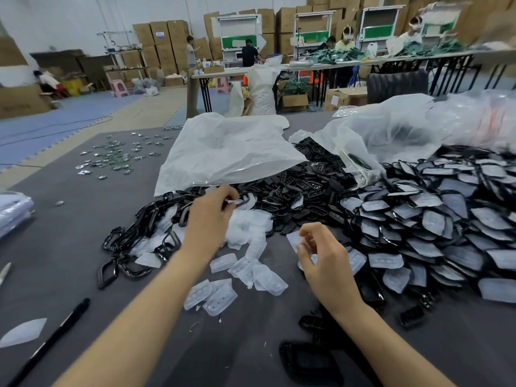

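Pads, translucent white moulded rubber, dimpled (220,298): about a dozen lay loose between the forearms, with the heap beyond uncounted. One pad (292,239) was pinched in the curled fingers of the right hand (325,256), its long axis unclear. The left hand (210,216), farther and leftward, pinched a small pale piece (233,201) beside glossy black plastic frames (131,247). Clear plastic bags (223,152): two. Black pen (60,328): one.

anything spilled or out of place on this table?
Black parts spill from an open plastic bag across the table. Small metal pieces lie scattered at the far left, away from the piles. Nothing looks broken.
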Motion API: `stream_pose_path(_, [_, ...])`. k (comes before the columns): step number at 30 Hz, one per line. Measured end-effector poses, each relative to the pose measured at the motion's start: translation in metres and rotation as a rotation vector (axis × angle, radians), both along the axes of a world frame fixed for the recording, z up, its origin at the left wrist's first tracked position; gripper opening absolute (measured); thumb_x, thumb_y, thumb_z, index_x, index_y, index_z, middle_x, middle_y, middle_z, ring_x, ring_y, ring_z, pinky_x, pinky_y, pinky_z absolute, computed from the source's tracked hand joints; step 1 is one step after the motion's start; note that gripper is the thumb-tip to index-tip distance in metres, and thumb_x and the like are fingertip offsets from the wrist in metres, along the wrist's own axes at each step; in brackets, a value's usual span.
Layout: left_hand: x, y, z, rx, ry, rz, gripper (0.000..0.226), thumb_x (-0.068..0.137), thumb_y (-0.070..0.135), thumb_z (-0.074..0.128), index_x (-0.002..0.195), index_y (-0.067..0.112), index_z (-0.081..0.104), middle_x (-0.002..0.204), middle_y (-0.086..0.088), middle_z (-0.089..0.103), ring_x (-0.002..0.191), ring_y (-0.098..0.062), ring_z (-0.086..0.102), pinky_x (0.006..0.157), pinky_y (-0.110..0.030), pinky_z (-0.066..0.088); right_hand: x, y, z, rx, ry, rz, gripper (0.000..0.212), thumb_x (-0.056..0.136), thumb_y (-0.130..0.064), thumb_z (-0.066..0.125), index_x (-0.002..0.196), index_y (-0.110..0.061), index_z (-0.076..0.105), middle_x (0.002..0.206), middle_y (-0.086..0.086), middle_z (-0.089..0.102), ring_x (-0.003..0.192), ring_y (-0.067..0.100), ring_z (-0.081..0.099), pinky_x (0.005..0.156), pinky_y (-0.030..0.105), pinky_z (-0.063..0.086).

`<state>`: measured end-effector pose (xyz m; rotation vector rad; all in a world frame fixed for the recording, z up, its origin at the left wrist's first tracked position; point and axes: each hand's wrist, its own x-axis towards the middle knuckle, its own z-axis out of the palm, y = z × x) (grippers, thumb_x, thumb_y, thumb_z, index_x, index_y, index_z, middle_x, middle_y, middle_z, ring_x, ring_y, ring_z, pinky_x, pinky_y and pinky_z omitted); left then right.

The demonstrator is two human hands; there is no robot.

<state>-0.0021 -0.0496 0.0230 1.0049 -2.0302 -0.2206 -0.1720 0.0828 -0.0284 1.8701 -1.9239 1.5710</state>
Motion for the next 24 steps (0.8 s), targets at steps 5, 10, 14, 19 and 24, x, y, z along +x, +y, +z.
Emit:
stream_pose_path(5, [-0.046,0.067,-0.031,0.491,0.63,-0.055,0.016,0.09,0.01,0.065,0.094,0.025,0.06,0.078,0.005,0.07,0.075,-0.003,0.066,0.065,-0.013,0.05,-0.005,0.002,0.005,0.009,-0.194,-0.052,0.032,0.085,0.0,0.065,0.097,-0.024,0.049,0.08,-0.01,0.056,0.074,0.006,0.059,0.066,0.013,0.045])
stream_pose_path(10, [-0.065,0.087,-0.045,0.864,0.934,-0.275,0.011,0.099,0.004,0.048,0.097,0.012,0.055,0.086,-0.005,0.07,0.078,-0.014,0.07,0.051,-0.022,0.053,-0.023,0.014,0.008,0.021,-0.546,-0.053,0.034,0.084,-0.004,0.069,0.086,-0.034,0.053,0.074,-0.005,0.067,0.072,0.011,0.068,0.075,0.029,0.056])
stream_pose_path(14, [-0.064,0.082,-0.048,0.902,0.906,-0.281,0.011,0.097,0.005,0.052,0.098,0.015,0.057,0.078,-0.002,0.07,0.064,-0.009,0.065,0.043,-0.019,0.044,-0.031,0.017,0.012,0.06,-0.669,-0.057,0.03,0.087,-0.001,0.064,0.074,-0.028,0.062,0.069,0.004,0.066,0.072,0.033,0.068,0.075,0.049,0.053])
stream_pose_path(19, [-0.062,0.072,-0.047,1.2,1.23,-0.383,0.024,0.1,0.0,0.04,0.095,0.009,0.062,0.076,-0.004,0.067,0.052,-0.007,0.054,0.038,-0.015,0.034,-0.036,0.013,0.015,0.067,-0.901,-0.045,0.038,0.086,0.012,0.035,0.073,-0.019,0.053,0.054,-0.005,0.053,0.056,0.019,0.056,0.058,0.03,0.047])
stream_pose_path(24, [-0.059,0.066,-0.047,1.467,1.464,-0.437,0.026,0.1,-0.001,0.035,0.101,0.005,0.061,0.082,-0.009,0.067,0.051,-0.009,0.055,0.03,-0.012,0.03,-0.044,0.006,0.033,-0.007,-1.242,0.001,0.031,0.079,0.012,0.023,0.079,-0.011,0.044,0.05,-0.001,0.039,0.042,0.013,0.034,0.044,0.025,0.033])
